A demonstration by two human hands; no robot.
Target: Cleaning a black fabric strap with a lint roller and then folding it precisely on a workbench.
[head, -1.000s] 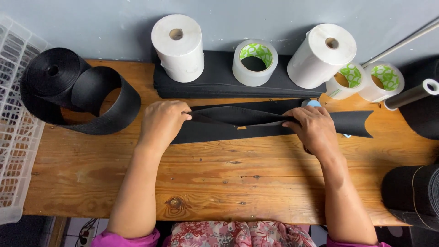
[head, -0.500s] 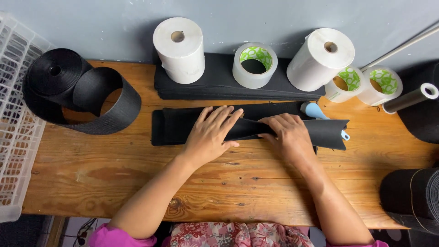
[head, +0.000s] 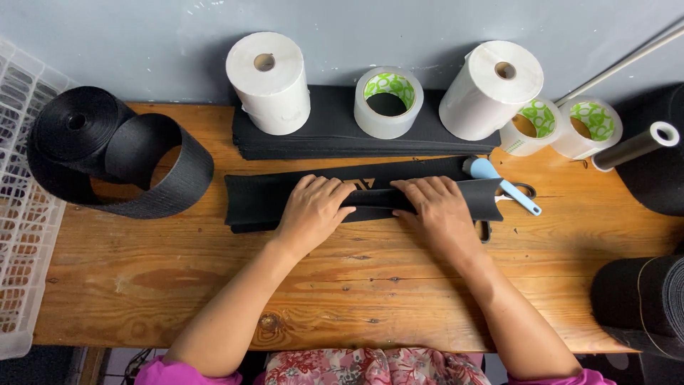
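Note:
A long strip of black fabric (head: 253,199) lies folded lengthwise across the wooden table (head: 214,285). My left hand (head: 313,212) lies flat on the strip's middle, fingers pointing right. My right hand (head: 436,208) presses on the strip just right of it, fingers pointing left toward the other hand. The two sets of fingertips nearly meet over the fold. The strip's right end (head: 488,196) curls up slightly beside a light blue handled tool (head: 502,184).
A big roll of black webbing (head: 107,153) sits at the left, next to a white plastic crate (head: 18,214). Along the back wall stand white paper rolls (head: 269,82), tape rolls (head: 388,103) and a stack of black strips (head: 335,135). Black fabric rolls (head: 641,299) lie at right.
The strip has been shifted left and folded shorter. My hands moved from its far ends toward the middle and now press side by side on the fold.

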